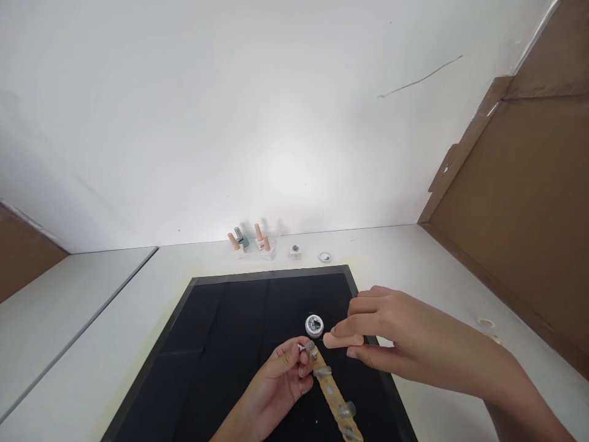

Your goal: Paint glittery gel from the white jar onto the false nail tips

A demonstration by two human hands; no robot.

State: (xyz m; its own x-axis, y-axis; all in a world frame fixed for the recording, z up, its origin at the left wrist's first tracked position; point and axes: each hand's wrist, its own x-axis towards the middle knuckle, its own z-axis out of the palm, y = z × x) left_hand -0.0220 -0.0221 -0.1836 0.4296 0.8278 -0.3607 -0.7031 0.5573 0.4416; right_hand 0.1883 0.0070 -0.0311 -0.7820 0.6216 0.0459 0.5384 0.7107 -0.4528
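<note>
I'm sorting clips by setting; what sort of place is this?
Perhaps a small nail-art workstation: polish-style bottles stand along the back, a dark mat covers part of the white table, and a strip bears clear pieces resembling false nails.

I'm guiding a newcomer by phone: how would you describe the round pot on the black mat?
Find the large black mat on the white table. In its right half, beyond the left hand, sits a small white-rimmed pot of silvery bits. Unlike the round dish farther back, it lies on black.
</note>
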